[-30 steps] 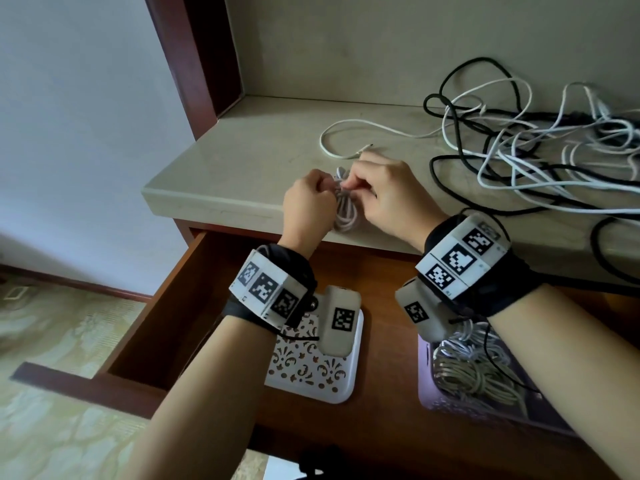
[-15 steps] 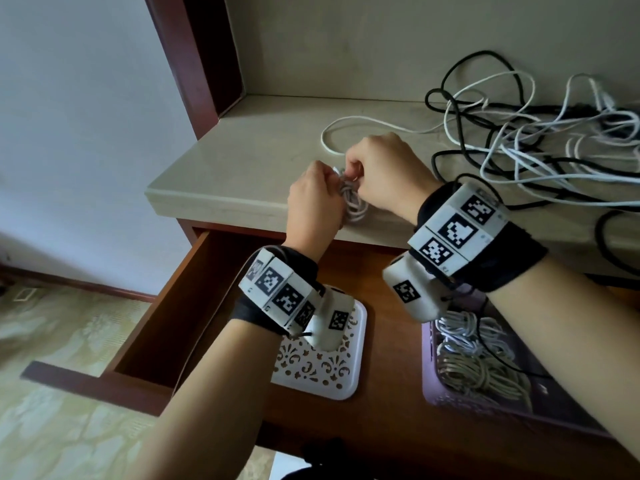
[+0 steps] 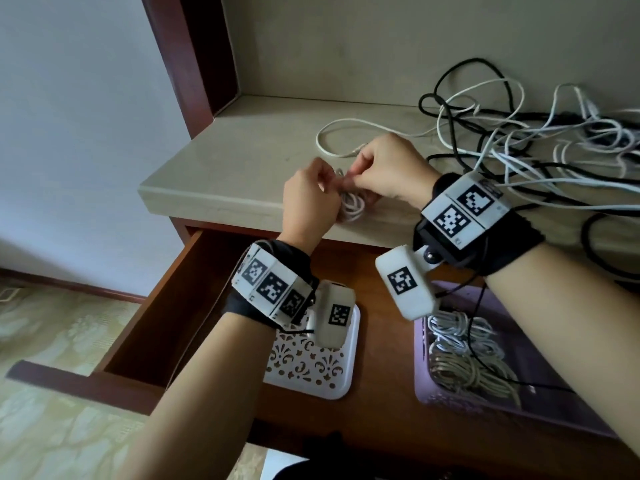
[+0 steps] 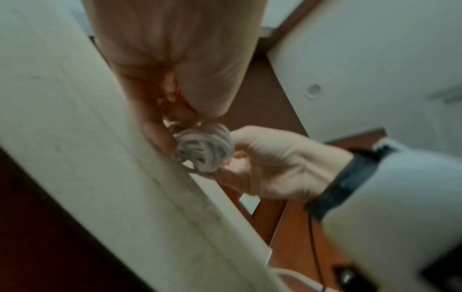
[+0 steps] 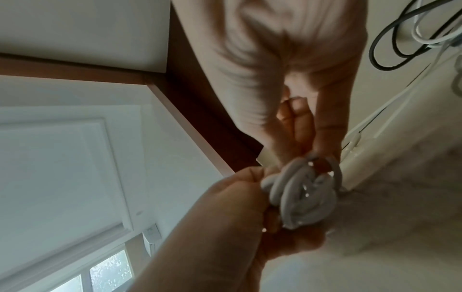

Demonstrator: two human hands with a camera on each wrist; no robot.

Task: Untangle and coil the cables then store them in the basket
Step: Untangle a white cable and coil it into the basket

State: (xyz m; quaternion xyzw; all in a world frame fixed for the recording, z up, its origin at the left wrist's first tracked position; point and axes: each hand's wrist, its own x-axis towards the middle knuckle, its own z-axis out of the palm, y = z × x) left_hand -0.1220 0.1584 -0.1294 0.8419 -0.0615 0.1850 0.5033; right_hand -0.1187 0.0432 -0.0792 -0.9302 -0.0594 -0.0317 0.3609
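Both my left hand [image 3: 309,202] and right hand [image 3: 388,169] pinch the white coil [image 3: 353,207], fingers curled round it. I judge I'm binding its end; next, drop it in the basket [image 3: 420,396].

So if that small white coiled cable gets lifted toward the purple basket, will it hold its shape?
Probably only while pinched: the white coiled cable looks thin and limp, its loops bunched between the left hand and right hand. It seems light. Loosen the grip and the loops would likely spring apart, like the tangle behind.
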